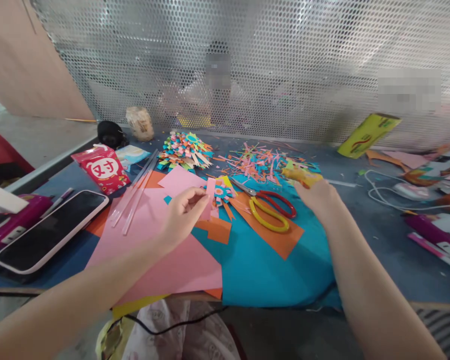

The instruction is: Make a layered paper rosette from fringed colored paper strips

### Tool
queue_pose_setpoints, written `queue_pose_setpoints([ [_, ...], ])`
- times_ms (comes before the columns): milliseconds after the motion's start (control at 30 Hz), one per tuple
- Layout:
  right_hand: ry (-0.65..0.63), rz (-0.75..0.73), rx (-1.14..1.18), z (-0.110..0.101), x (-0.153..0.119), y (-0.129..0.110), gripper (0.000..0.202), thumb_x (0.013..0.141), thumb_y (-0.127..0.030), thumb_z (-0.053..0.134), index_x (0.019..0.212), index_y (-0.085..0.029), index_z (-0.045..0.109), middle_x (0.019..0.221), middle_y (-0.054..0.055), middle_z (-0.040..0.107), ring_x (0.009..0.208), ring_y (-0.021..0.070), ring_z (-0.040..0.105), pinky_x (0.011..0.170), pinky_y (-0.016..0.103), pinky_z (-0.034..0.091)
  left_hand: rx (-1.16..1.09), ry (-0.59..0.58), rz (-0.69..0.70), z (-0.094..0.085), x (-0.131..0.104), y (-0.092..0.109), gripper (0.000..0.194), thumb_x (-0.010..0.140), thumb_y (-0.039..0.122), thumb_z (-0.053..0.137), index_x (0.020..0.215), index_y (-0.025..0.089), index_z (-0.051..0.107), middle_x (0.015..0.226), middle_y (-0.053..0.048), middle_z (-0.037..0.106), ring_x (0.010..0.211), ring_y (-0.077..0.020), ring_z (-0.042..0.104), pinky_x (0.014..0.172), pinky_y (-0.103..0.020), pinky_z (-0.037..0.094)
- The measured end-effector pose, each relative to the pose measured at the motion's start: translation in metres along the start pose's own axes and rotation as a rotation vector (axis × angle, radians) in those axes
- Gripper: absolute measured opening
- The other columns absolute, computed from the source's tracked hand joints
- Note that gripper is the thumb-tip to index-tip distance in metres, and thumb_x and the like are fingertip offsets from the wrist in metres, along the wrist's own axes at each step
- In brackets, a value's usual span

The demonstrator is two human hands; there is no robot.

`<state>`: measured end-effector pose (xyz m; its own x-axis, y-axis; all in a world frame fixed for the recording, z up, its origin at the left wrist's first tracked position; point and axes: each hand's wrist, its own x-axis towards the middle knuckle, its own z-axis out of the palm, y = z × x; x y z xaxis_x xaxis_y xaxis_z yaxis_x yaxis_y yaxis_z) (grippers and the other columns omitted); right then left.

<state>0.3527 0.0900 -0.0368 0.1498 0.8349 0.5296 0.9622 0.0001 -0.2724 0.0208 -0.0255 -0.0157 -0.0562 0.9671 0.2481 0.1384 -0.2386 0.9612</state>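
Observation:
My left hand (185, 212) pinches a small pink paper strip (210, 189) upright over the pink sheets (165, 255). Just right of the strip lies a blue and pink fringed paper flower (221, 192). My right hand (315, 192) reaches over the blue sheet (277, 270), with its fingers around a yellow object (302, 176) whose kind I cannot make out. Between the hands, scissors (268, 210) with one red and one yellow handle rest on an orange sheet (285, 242). Beyond them are a heap of fringed paper pieces (185, 151) and a pile of thin paper shreds (257, 162).
At left are a phone (52, 230), a purple glue gun (18, 220), clear sticks (137, 192) and a red packet (102, 169). At right stand a green-yellow tube (367, 135), a white cable (378, 192) and another purple glue gun (435, 235). A perforated metal screen (270, 65) closes the back.

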Motion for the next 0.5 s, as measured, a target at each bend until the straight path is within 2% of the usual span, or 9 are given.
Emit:
queue_pose_setpoints([
  [67,0.007,0.105,-0.069,0.002,-0.003,-0.003,0.023,0.065,-0.042,0.061,0.066,-0.020,0.054,0.062,0.010,0.055,0.076,0.0381,0.062,0.060,0.060,0.046,-0.009,-0.014,-0.026,0.000,0.000,0.000,0.023,0.075,0.040,0.062,0.072,0.018,0.057,0.052,0.004,0.050,0.045,-0.0086,0.044,0.045,-0.022,0.032],
  [133,0.047,0.143,-0.123,-0.006,-0.011,-0.021,0.025,0.066,-0.044,0.062,0.066,-0.020,0.055,0.074,0.016,0.060,0.087,0.0447,0.059,0.065,0.070,0.040,-0.007,-0.042,-0.052,0.001,0.000,0.001,0.022,0.074,0.039,0.063,0.073,0.017,0.058,0.051,0.005,0.051,0.045,-0.0084,0.044,0.045,-0.021,0.033],
  [167,0.071,0.121,-0.134,-0.012,-0.016,-0.034,0.026,0.070,-0.046,0.059,0.069,-0.020,0.056,0.083,0.019,0.061,0.095,0.0466,0.057,0.069,0.073,0.037,-0.010,-0.055,-0.064,0.001,0.000,0.001,0.021,0.074,0.038,0.064,0.073,0.017,0.059,0.051,0.004,0.051,0.045,-0.0087,0.045,0.045,-0.021,0.034],
  [233,0.119,-0.080,-0.105,-0.025,-0.025,-0.064,0.027,0.081,-0.045,0.050,0.079,-0.020,0.060,0.096,0.022,0.063,0.103,0.0464,0.054,0.074,0.073,0.036,-0.031,-0.069,-0.087,0.002,-0.001,0.001,0.022,0.071,0.038,0.066,0.072,0.017,0.060,0.054,0.003,0.055,0.048,-0.0097,0.049,0.046,-0.021,0.036],
  [333,-0.167,-0.381,0.067,-0.033,-0.035,-0.113,0.026,0.090,-0.031,0.040,0.091,-0.021,0.063,0.103,0.016,0.067,0.104,0.0347,0.058,0.087,0.059,0.039,-0.116,-0.070,-0.123,0.004,0.000,-0.001,0.026,0.068,0.041,0.069,0.072,0.017,0.058,0.062,0.001,0.062,0.056,-0.0124,0.058,0.050,-0.022,0.041],
  [400,-0.302,-0.501,0.113,-0.028,-0.039,-0.139,0.019,0.086,-0.031,0.051,0.096,-0.022,0.065,0.103,0.010,0.070,0.103,0.0274,0.061,0.090,0.047,0.042,-0.156,-0.075,-0.139,0.004,0.000,-0.003,0.029,0.067,0.042,0.070,0.075,0.017,0.058,0.066,0.000,0.065,0.061,-0.0143,0.062,0.053,-0.023,0.045],
  [433,-0.355,-0.543,0.127,-0.023,-0.040,-0.150,0.021,0.085,-0.032,0.053,0.099,-0.021,0.065,0.106,0.009,0.069,0.105,0.0264,0.060,0.090,0.044,0.042,-0.165,-0.077,-0.141,0.005,0.001,-0.003,0.029,0.068,0.042,0.070,0.077,0.017,0.059,0.067,-0.001,0.066,0.063,-0.0151,0.063,0.056,-0.023,0.046],
  [500,-0.423,-0.570,0.137,-0.012,-0.042,-0.165,0.029,0.087,-0.034,0.051,0.109,-0.019,0.063,0.113,0.011,0.068,0.110,0.0285,0.058,0.091,0.045,0.040,-0.162,-0.071,-0.129,0.004,0.001,-0.005,0.029,0.069,0.041,0.070,0.080,0.016,0.060,0.069,-0.002,0.068,0.066,-0.0161,0.065,0.059,-0.024,0.049],
])
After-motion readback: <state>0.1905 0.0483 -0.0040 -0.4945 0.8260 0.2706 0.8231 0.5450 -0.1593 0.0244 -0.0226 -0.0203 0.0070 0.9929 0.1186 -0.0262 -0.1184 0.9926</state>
